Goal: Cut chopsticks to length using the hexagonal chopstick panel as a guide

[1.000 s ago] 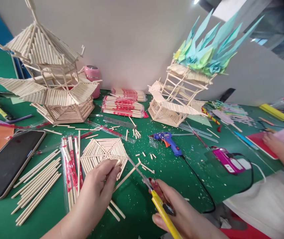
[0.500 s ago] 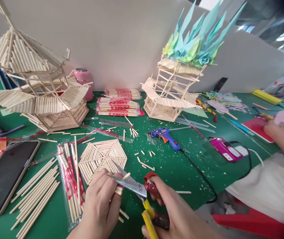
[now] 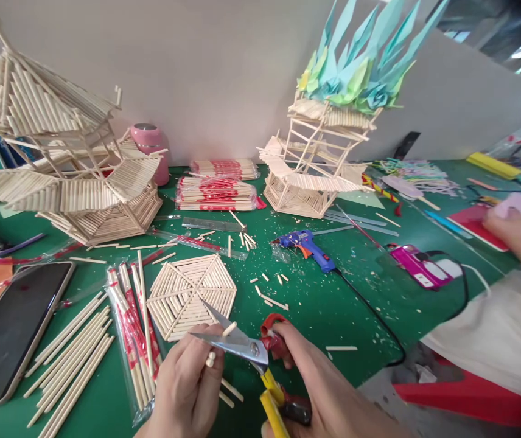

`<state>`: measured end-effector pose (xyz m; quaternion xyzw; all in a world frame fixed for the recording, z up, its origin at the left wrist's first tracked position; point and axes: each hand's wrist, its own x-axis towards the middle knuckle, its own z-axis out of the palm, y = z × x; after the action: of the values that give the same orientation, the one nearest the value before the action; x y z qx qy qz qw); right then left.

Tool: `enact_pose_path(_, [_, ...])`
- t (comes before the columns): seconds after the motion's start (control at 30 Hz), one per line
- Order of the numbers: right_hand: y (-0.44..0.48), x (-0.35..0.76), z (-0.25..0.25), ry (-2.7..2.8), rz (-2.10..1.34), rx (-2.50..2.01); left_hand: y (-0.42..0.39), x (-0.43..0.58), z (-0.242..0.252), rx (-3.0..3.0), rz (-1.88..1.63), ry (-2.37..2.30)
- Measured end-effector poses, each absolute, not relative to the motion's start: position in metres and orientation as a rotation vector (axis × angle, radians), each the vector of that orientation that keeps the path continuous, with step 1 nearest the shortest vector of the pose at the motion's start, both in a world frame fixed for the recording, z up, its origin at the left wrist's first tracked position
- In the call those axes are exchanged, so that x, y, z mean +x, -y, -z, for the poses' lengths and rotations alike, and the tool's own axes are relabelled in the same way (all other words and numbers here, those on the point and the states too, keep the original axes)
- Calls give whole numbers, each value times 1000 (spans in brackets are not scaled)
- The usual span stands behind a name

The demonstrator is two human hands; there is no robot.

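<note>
My left hand point(image 3: 187, 383) is closed on thin wooden sticks point(image 3: 210, 359), whose ends poke out by the fingertips. Red and yellow handled scissors point(image 3: 254, 348) are gripped in my right hand point(image 3: 319, 377), their blades apart around a stick end point(image 3: 229, 329) at my left fingertips. Just behind the blades lies a flat octagonal panel of sticks point(image 3: 192, 295). Loose long sticks point(image 3: 71, 359) and a plastic packet of sticks point(image 3: 130, 340) lie left of my left hand. Small cut pieces point(image 3: 272, 301) are scattered beyond my right hand.
Two stick pavilions point(image 3: 87, 194) point(image 3: 310, 188) stand at the back, with stick packs point(image 3: 217, 194) between them. A blue glue gun point(image 3: 306, 246) and its cable lie right of centre. A phone point(image 3: 14, 328) is at left. Another person's hands point(image 3: 511, 228) hold pink paper at right.
The view has shifted slightly. My left hand has turned a little, and the held stick ends now face the camera more. The scissors stay apart around the stick.
</note>
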<state>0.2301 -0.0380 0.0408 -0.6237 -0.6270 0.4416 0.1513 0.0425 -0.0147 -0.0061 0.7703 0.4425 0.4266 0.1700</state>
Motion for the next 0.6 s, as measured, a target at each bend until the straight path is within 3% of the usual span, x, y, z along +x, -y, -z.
enact_pose_path(0.6, [43,226,-31,1887,-965,-1835,15,39,12,2187,-1142,-1270])
